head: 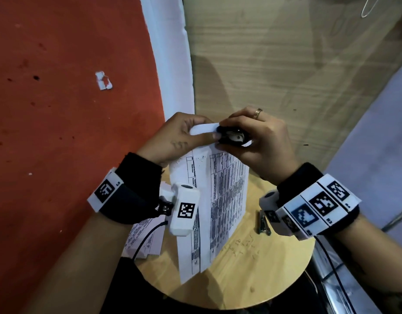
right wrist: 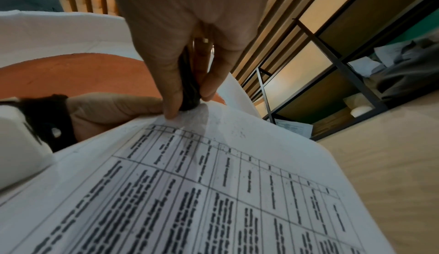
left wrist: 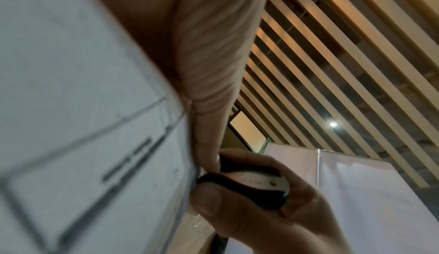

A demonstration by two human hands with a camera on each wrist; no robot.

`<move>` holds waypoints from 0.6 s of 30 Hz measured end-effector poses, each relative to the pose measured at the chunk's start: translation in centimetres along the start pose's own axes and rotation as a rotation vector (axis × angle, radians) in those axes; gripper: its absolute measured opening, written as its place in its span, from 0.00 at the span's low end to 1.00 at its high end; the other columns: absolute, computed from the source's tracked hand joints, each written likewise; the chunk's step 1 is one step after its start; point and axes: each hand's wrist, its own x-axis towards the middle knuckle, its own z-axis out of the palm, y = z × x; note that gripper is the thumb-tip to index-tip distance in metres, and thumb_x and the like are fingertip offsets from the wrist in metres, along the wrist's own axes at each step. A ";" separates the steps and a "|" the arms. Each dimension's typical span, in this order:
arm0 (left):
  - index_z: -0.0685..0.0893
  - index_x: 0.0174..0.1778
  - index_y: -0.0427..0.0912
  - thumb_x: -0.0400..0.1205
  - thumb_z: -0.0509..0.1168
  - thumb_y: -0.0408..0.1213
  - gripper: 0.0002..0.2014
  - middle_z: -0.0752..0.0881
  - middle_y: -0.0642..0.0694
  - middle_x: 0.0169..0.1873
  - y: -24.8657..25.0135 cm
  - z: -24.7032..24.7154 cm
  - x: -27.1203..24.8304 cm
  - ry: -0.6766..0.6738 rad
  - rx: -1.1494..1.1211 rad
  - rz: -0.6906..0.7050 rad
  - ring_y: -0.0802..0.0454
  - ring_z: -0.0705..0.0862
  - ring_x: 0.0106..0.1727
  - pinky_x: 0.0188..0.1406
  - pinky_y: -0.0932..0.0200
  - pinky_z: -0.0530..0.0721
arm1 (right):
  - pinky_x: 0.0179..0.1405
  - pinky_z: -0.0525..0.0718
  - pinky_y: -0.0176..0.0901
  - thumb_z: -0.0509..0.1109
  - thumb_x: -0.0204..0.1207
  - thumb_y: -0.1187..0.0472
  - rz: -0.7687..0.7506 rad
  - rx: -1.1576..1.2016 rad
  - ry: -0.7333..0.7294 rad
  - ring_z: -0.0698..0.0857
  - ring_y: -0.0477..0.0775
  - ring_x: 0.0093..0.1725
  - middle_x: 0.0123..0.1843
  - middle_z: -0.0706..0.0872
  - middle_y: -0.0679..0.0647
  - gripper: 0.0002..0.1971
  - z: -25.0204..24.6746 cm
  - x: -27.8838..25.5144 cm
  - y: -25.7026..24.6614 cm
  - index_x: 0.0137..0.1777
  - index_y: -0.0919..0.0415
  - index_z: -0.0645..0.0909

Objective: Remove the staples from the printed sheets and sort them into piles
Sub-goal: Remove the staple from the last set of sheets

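Observation:
A stapled set of printed sheets point(head: 220, 200) hangs upright over a round wooden table point(head: 252, 279). My left hand point(head: 184, 134) pinches its top corner, thumb on the front. My right hand point(head: 252, 137) grips a black and white staple remover point(head: 234, 136) and presses it against that same corner. The right wrist view shows the remover point(right wrist: 188, 89) between thumb and fingers at the edge of the sheets point(right wrist: 213, 192). In the left wrist view the remover point(left wrist: 251, 186) sits beside the paper point(left wrist: 83, 117). The staple itself is hidden.
A pile of loose printed sheets point(head: 145, 241) lies on the table's left side under my left wrist. A small metal stapler point(head: 263, 223) lies on the table by my right wrist. A red floor point(head: 59, 132) is on the left, a wood-look floor point(head: 286, 64) ahead.

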 end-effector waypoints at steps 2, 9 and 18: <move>0.86 0.39 0.38 0.69 0.76 0.37 0.08 0.85 0.44 0.34 0.2 0.2 0.0 0.032 -0.053 -0.006 0.58 0.81 0.34 0.36 0.65 0.78 | 0.42 0.82 0.35 0.82 0.62 0.60 0.028 0.048 0.028 0.83 0.47 0.43 0.44 0.88 0.56 0.15 -0.1 -0.1 -0.1 0.47 0.65 0.88; 0.87 0.38 0.42 0.71 0.70 0.33 0.02 0.89 0.52 0.30 0.3 0.4 0.1 0.061 -0.182 -0.026 0.59 0.85 0.31 0.36 0.65 0.83 | 0.51 0.82 0.36 0.83 0.60 0.58 0.152 0.253 0.075 0.86 0.44 0.46 0.44 0.87 0.51 0.18 -0.3 -0.3 0.0 0.49 0.60 0.87; 0.86 0.43 0.35 0.74 0.71 0.28 0.04 0.88 0.45 0.35 -0.5 1.1 0.5 0.143 -0.246 -0.045 0.53 0.85 0.35 0.40 0.62 0.84 | 0.54 0.84 0.45 0.83 0.59 0.57 0.181 0.335 0.078 0.86 0.45 0.49 0.47 0.87 0.48 0.19 -0.5 -0.3 0.3 0.50 0.54 0.85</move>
